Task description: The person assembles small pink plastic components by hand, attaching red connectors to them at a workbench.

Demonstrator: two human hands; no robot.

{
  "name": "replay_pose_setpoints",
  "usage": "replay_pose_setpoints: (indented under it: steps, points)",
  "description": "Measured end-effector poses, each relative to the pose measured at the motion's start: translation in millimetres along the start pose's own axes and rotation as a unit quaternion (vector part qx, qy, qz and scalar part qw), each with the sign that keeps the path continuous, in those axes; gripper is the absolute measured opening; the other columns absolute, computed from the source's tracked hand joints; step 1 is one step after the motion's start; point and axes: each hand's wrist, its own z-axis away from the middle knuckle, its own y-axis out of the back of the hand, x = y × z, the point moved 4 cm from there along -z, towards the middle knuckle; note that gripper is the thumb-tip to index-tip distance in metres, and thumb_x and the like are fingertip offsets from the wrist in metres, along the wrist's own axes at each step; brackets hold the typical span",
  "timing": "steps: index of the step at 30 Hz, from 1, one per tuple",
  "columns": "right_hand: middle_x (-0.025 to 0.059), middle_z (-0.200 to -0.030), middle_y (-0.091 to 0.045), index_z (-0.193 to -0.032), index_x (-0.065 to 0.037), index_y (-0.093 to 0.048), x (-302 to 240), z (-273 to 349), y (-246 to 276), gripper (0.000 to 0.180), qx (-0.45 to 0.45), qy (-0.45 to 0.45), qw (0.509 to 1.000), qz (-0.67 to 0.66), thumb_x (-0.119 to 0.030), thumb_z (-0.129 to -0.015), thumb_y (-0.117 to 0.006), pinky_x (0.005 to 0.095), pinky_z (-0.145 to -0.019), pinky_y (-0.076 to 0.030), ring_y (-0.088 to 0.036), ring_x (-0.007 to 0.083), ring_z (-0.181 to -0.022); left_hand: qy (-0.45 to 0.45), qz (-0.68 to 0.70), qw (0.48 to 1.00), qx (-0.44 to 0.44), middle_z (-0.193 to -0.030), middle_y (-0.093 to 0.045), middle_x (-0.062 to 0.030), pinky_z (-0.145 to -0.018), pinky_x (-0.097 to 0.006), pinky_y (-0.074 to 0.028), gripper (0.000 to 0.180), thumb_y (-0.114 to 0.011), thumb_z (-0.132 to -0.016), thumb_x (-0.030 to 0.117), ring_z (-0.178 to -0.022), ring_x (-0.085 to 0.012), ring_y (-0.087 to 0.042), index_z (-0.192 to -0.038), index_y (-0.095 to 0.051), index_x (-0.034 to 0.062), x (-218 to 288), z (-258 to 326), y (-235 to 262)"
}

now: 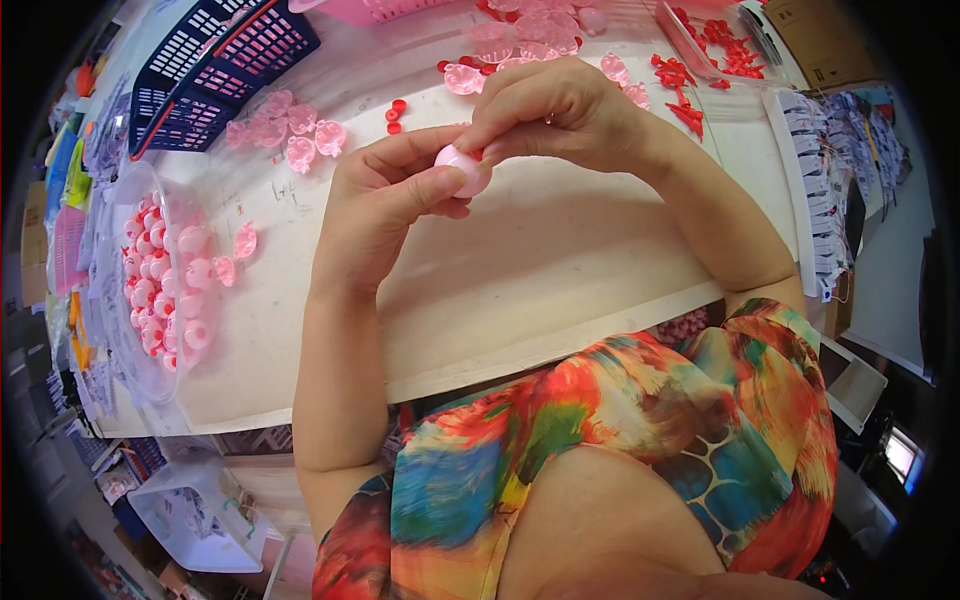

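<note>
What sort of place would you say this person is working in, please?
Probably a small hand-assembly workshop: both hands, left hand and right hand, join a pink plastic piece, with a clear tub of finished pink pieces and loose red plastic parts on the worktable.

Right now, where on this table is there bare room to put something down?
The bare tabletop in front of the hands, down to the near edge. It is crowded on the left by the clear tub of pink pieces and at the far edge by red parts.

Pink and red on cream
Pink ball point(462, 170), cream table point(560, 250), red pegs point(675, 75), dark blue basket point(215, 65), multicoloured patterned dress point(620, 440).
</note>
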Motion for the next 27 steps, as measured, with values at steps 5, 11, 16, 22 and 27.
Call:
replay_pose_setpoints:
  steps: [5,11,16,22,27]
  points:
    - [0.0036,-0.075,-0.06,-0.088,-0.006,-0.064,0,-2,-4,0.014,0.034,-0.051,0.997,-0.049,-0.007,-0.074,-0.063,0.0233,-0.062,-0.045,-0.056,0.0107,-0.072,-0.008,0.018,1.0,0.007,-0.088,-0.062,-0.0084,-0.062,-0.023,-0.049,0.032,-0.064,-0.073,0.01,-0.076,-0.0129,-0.059,-0.103,-0.057,-0.001,2,1,2]
    - [0.0031,-0.073,-0.059,-0.086,-0.005,-0.064,2,0,3,0.013,0.06,-0.032,0.997,-0.022,-0.009,-0.074,-0.064,0.0225,-0.059,-0.045,-0.055,0.0102,-0.068,-0.004,0.015,1.0,-0.002,-0.091,-0.06,-0.0107,-0.062,-0.023,-0.051,0.046,-0.066,-0.072,0.018,-0.076,-0.0146,-0.06,-0.11,-0.05,-0.0029,3,0,2]
    - [0.003,-0.073,-0.059,-0.086,-0.006,-0.064,-1,-1,2,0.013,0.056,0.001,0.998,0.017,-0.009,-0.073,-0.064,0.0231,-0.06,-0.045,-0.055,0.0111,-0.069,-0.013,0.012,1.0,-0.01,-0.087,-0.062,-0.0078,-0.062,-0.022,-0.048,0.029,-0.063,-0.074,0.011,-0.074,-0.012,-0.059,-0.1,-0.057,-0.0005,5,1,2]
    - [0.0044,-0.073,-0.059,-0.087,-0.005,-0.064,-4,-2,3,0.014,0.03,0.044,0.998,0.044,-0.008,-0.073,-0.064,0.0245,-0.061,-0.045,-0.056,0.0135,-0.069,-0.012,-0.003,1.0,-0.011,-0.088,-0.061,-0.011,-0.061,-0.023,-0.051,0.038,-0.067,-0.072,0.015,-0.075,-0.0156,-0.06,-0.103,-0.055,-0.0032,4,-1,3]
    - [0.0052,-0.074,-0.06,-0.091,-0.005,-0.064,-8,-1,1,0.018,-0.001,0.021,1.0,0.001,-0.008,-0.073,-0.063,0.024,-0.062,-0.046,-0.057,0.0138,-0.069,-0.008,-0.008,1.0,-0.009,-0.089,-0.061,-0.0118,-0.065,-0.025,-0.052,0.04,-0.067,-0.071,0.017,-0.079,-0.0173,-0.06,-0.103,-0.055,-0.0038,5,2,0]
